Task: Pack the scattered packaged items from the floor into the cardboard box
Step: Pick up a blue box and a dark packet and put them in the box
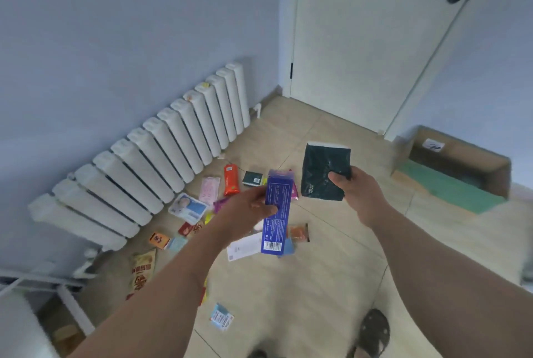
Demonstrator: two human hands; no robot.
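The cardboard box (461, 164) lies open on the floor (317, 285) against the wall just to the right of the white door (360, 40). Its brown inside wall carries a white label, and a green sheet (450, 184) covers its bottom and spills out over the front edge onto the floor; whether any packaged item already lies inside cannot be told.

The left hand (248, 210) is held up to the left of the box, fingers and thumb curled round a tall blue carton (277, 213) printed with small white text and a barcode at its lower end; the carton stands nearly upright. The right hand (352, 187), between the blue carton and the box, grips the lower corner of a dark green soft pack (323, 173) with the thumb on its face and the fingers behind it. Both packs are in the air, clear of the floor and well apart from the box.

The remaining packaged items (202, 213) lie scattered on the floor to the left of the box, along the foot of the white radiator (161, 150): an orange pack (231, 179), a pink one, a small dark green pack (252, 178), a snack bag (142, 274) and several flat sachets. A light blue packet (221, 318) lies alone nearer the person's foot (375, 331).
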